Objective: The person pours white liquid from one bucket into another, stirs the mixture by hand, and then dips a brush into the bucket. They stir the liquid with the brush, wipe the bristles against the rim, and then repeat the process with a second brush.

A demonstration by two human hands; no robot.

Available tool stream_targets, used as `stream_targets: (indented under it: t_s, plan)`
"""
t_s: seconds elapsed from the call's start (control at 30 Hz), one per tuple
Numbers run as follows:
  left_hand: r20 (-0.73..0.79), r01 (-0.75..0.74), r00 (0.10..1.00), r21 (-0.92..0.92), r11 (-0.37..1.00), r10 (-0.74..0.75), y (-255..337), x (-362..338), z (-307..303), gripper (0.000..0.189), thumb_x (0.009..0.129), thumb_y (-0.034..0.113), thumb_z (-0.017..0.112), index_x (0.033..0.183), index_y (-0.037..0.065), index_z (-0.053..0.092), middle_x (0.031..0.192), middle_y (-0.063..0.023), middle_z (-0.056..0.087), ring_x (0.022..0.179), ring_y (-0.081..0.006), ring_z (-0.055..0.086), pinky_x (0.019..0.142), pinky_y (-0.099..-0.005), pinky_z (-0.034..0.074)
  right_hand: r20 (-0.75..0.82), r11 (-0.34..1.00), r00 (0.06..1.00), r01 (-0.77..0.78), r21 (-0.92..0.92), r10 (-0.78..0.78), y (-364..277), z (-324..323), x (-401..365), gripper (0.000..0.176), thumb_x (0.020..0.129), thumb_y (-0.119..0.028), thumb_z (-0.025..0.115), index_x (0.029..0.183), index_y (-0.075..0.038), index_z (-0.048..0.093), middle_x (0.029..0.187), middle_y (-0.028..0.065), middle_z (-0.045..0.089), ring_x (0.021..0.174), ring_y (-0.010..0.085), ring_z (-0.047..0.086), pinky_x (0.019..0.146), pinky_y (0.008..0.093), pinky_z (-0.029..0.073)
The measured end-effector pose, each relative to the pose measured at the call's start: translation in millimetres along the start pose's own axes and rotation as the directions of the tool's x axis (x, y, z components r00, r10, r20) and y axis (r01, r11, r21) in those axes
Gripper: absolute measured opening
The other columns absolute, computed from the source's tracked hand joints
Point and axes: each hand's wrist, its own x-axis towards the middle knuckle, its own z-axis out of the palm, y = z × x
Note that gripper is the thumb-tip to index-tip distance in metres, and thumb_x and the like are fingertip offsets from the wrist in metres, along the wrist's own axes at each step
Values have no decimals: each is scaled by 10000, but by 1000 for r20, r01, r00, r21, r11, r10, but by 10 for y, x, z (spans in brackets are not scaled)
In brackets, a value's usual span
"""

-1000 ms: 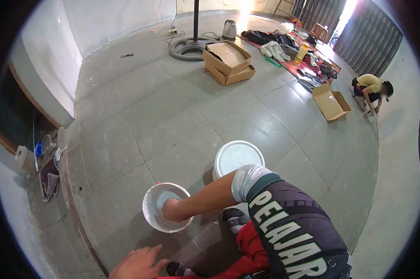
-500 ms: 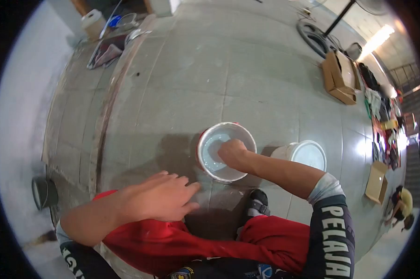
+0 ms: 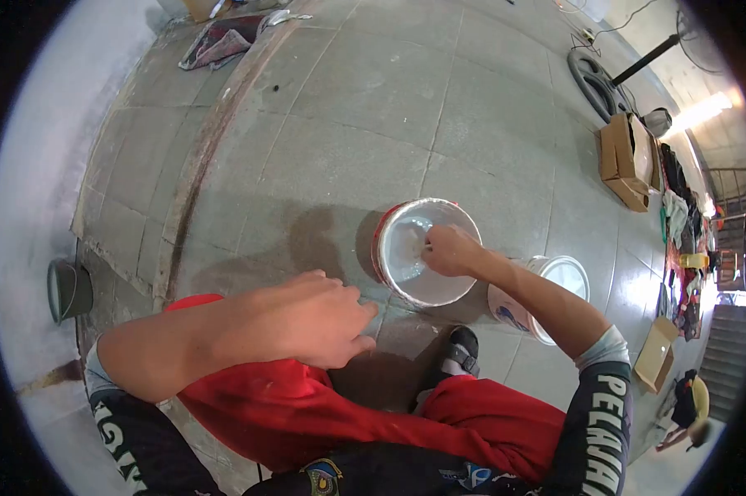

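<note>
One bucket around the right hand, fingers curled together, contents unclear.

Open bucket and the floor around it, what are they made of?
The bucket is probably plastic, dull white inside, with a thin, round wall. The floor looks like ceramic or stone tile, grey and faintly glossy, with straight joints and reflections.

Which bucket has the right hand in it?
The open red-and-white bucket: the right hand is inside its rim. The lidded bucket and the far-left bucket have none.
</note>
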Motion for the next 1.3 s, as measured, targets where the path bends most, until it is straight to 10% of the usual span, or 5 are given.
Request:
stream_targets:
  t_s: [0.17, 0.6, 0.87, 1.1, 1.3]
  plan:
    - [17, 8, 1000, -14, 1000, -8, 2, 32, 3, 510, 1007, 392, 506, 1304, -21, 536, 1096, -259, 654, 1053, -429, 649, 936, -524, 498, -22, 890, 995, 78, -449, -98, 19, -87, -39, 187, 838, -121, 585, 889, -14, 730, 960, 239, 723, 934, 377, 718, 840, 461, 572]
    - [19, 26, 999, -3, 1000, -26, 54, 33, -67, 509, 996, 394, 527, 1308, -9, 549, 1084, -250, 665, 1040, -423, 655, 915, -516, 510, 236, 962, 965, 167, -217, -115, -16, 158, 262, 211, 739, -51, 626, 897, 20, 747, 982, 252, 722, 948, 391, 710, 789, 452, 576]
    - [19, -13, 1000, -3, 1000, 13, 43, 57, -47, 505, 990, 390, 542, 1300, -9, 552, 1076, -251, 665, 1024, -425, 658, 911, -515, 517, 422, 770, 896, 364, -524, -136, -258, -151, -36, 132, 785, -99, 689, 868, -28, 764, 931, 172, 747, 902, 333, 733, 746, 436, 583]
    - [-25, -7, 1000, 12, 1000, 7, 13, 45, -15, 487, 990, 384, 540, 1289, 0, 557, 1067, -249, 665, 1016, -430, 658, 904, -514, 520, 115, 709, 932, 338, -619, -344, -158, -73, -126, 101, 812, -97, 670, 827, -87, 770, 918, 132, 756, 892, 277, 744, 717, 405, 592]
    - [21, 16, 1000, -3, 1000, -16, 62, 47, -36, 483, 993, 397, 534, 1283, 12, 560, 1065, -242, 664, 1019, -426, 657, 913, -525, 509, 62, 791, 991, 131, -597, -117, -115, 97, -25, 111, 823, -115, 675, 868, -83, 772, 939, 126, 762, 912, 272, 745, 716, 416, 595]
